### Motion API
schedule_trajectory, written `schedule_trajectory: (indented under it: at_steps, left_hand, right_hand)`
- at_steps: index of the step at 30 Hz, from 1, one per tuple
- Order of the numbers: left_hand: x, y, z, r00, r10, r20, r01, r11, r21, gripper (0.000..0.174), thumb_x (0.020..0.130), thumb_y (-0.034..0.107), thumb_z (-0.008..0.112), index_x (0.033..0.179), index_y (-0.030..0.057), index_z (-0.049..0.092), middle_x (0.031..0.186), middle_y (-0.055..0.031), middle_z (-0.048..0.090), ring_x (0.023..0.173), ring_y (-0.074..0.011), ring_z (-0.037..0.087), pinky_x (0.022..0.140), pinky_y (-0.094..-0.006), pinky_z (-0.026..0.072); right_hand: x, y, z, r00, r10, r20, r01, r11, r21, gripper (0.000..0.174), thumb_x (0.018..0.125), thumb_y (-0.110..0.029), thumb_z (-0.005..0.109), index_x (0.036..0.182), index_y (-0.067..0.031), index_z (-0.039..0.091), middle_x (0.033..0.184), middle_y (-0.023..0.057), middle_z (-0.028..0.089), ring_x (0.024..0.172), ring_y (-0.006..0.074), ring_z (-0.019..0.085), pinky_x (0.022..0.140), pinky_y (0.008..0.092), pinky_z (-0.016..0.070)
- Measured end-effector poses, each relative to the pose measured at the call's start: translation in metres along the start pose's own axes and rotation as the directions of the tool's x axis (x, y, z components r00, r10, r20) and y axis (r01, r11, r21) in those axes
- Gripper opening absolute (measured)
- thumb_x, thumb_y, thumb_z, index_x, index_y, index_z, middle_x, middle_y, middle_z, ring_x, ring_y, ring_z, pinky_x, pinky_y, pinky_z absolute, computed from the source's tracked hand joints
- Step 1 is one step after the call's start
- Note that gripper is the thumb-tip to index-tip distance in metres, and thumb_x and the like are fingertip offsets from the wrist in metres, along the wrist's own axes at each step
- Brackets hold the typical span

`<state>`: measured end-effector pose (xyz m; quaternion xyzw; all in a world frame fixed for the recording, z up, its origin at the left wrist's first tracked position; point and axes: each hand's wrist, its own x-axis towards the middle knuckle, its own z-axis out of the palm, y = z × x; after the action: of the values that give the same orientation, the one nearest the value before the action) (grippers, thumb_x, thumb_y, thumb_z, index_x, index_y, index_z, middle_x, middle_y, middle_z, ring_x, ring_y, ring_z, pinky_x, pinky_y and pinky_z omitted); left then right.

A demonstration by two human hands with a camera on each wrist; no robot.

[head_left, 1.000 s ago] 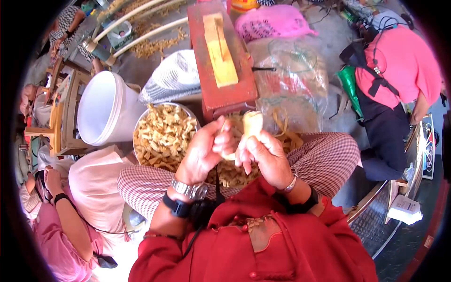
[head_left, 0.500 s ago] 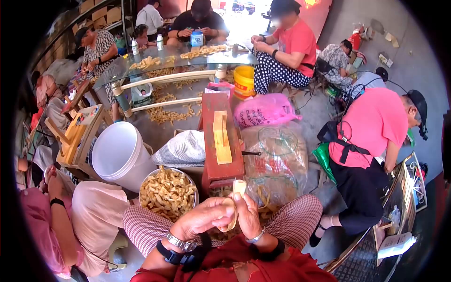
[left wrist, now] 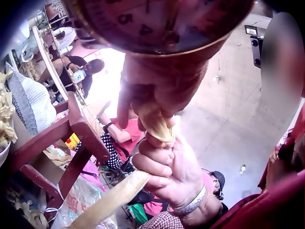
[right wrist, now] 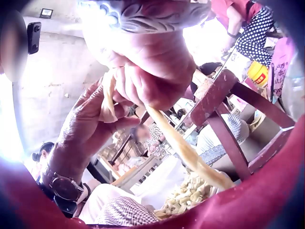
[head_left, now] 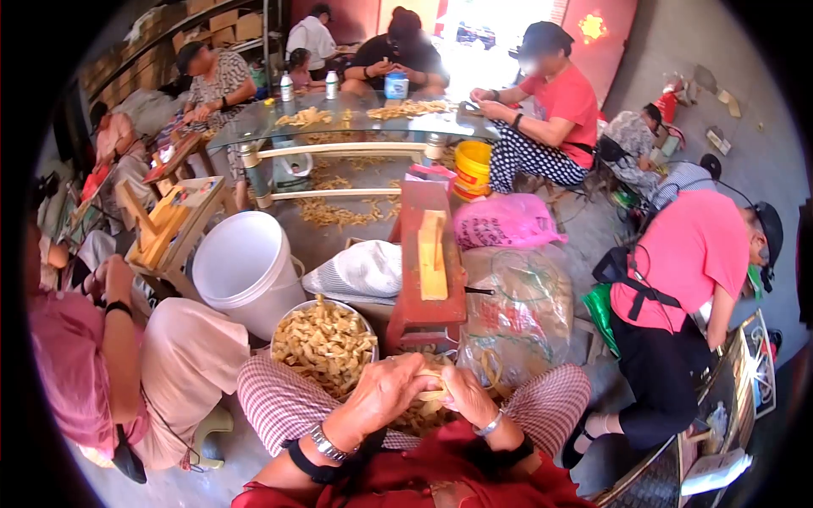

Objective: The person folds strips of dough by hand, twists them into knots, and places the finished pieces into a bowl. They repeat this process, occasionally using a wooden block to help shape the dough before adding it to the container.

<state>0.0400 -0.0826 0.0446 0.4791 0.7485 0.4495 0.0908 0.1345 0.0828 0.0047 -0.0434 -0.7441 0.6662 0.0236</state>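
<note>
Pale fibrous strip (left wrist: 114,198): lower centre of head view, pinched between left hand (head_left: 385,391) and right hand (head_left: 464,398), fingers curled round it. Judged light, limp, tear-prone; best held near one end

floor: grey concrete (head_left: 584,233) | wall: grey (head_left: 669,42) | glass table (head_left: 356,127) | doorway (head_left: 483,34), perhaps, glaring

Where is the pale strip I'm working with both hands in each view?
Head: pale strip, bottom centre, mostly hidden between left hand and right hand.
Left wrist: centre, running from the fingers down to lower left.
Right wrist: centre, slanting down to the right.
Shared landmark: the red wooden stand, beyond the hands in all three.
</note>
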Motion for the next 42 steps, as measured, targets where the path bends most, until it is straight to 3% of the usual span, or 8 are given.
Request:
schedule_trajectory:
  at_steps: [2,4,10,15,19,29,32,42]
  left_hand:
    - [-0.001,0.001,0.007,0.990,-0.118,-0.071,0.091,0.948,-0.305,0.022,0.087,0.008,0.060,0.108,0.0013,0.056,0.086,-0.0046,0.062,0.075,-0.0119,0.061,0.066,-0.0262,0.0495]
    - [-0.002,0.001,0.009,0.964,-0.230,0.137,0.233,0.469,-0.852,0.027,0.094,0.009,0.052,0.120,0.0026,0.051,0.086,-0.0012,0.061,0.078,-0.0069,0.058,0.069,-0.0216,0.0492]
    - [-0.001,0.009,0.012,0.954,-0.144,0.264,0.290,0.214,-0.933,0.035,0.095,0.012,0.048,0.128,-0.0011,0.047,0.089,-0.0047,0.062,0.080,-0.0118,0.058,0.080,-0.0254,0.0460]
    - [0.003,0.001,0.025,0.993,0.063,0.097,0.001,0.835,-0.550,0.046,0.088,0.004,0.056,0.133,0.0059,0.045,0.119,-0.0065,0.053,0.105,-0.0185,0.050,0.094,-0.0287,0.0377]
    - [0.003,0.005,0.031,0.996,0.057,0.068,-0.033,0.950,-0.311,0.055,0.089,0.016,0.059,0.139,0.0069,0.037,0.125,-0.0141,0.048,0.118,-0.0273,0.042,0.100,-0.0335,0.0335]
    - [0.006,-0.008,0.045,0.991,-0.133,-0.003,0.111,0.839,-0.533,0.039,0.099,0.030,0.037,0.115,0.0010,0.057,0.108,-0.0132,0.058,0.094,-0.0203,0.058,0.081,-0.0306,0.0463]
    - [0.006,0.002,0.030,0.901,-0.339,0.271,0.431,0.621,-0.654,0.050,0.098,0.042,0.035,0.113,0.0001,0.059,0.101,-0.0077,0.063,0.084,-0.0133,0.060,0.074,-0.0247,0.0476]
    - [0.004,-0.025,0.044,0.975,-0.200,0.101,0.221,0.782,-0.583,0.053,0.097,0.043,0.038,0.124,0.0004,0.052,0.106,-0.0069,0.058,0.087,-0.0106,0.055,0.073,-0.0219,0.0458]
  right_hand:
    - [-0.003,-0.005,0.004,1.000,0.011,0.008,-0.011,1.000,0.028,0.031,0.096,-0.031,0.047,0.099,-0.0004,0.055,0.068,0.0013,0.050,0.059,0.0077,0.048,0.054,0.0225,0.0409]
    - [-0.005,-0.013,0.012,0.997,-0.069,-0.032,0.070,0.997,0.021,0.030,0.096,-0.029,0.047,0.105,-0.0008,0.052,0.067,-0.0004,0.051,0.055,0.0060,0.048,0.049,0.0203,0.0392]
    - [-0.010,-0.002,-0.003,0.988,-0.135,-0.076,0.144,0.981,0.128,0.036,0.097,-0.033,0.044,0.109,-0.0002,0.054,0.066,0.0005,0.054,0.048,0.0053,0.045,0.044,0.0183,0.0367]
    - [-0.019,0.003,-0.008,0.999,-0.010,-0.035,0.023,0.926,0.376,0.036,0.098,-0.031,0.039,0.098,0.0004,0.057,0.058,-0.0034,0.042,0.045,0.0037,0.037,0.040,0.0186,0.0303]
    - [-0.019,0.001,-0.001,0.994,0.025,-0.103,0.020,0.907,0.421,0.036,0.098,-0.032,0.039,0.097,-0.0018,0.057,0.059,-0.0046,0.042,0.046,0.0019,0.036,0.040,0.0171,0.0292]
    - [-0.013,0.011,0.003,0.970,0.009,-0.245,0.008,0.998,0.070,0.027,0.094,-0.026,0.050,0.108,-0.0037,0.051,0.065,-0.0026,0.048,0.052,0.0041,0.041,0.047,0.0207,0.0359]
    - [-0.015,0.023,0.005,0.952,-0.013,-0.306,0.044,0.994,0.095,0.031,0.094,-0.028,0.051,0.112,-0.0046,0.044,0.070,-0.0010,0.050,0.055,0.0048,0.043,0.049,0.0210,0.0368]
    - [-0.011,0.028,0.000,0.986,0.111,-0.127,-0.067,0.949,0.309,0.036,0.095,-0.038,0.049,0.092,-0.0026,0.057,0.059,-0.0056,0.041,0.049,0.0018,0.038,0.044,0.0172,0.0305]
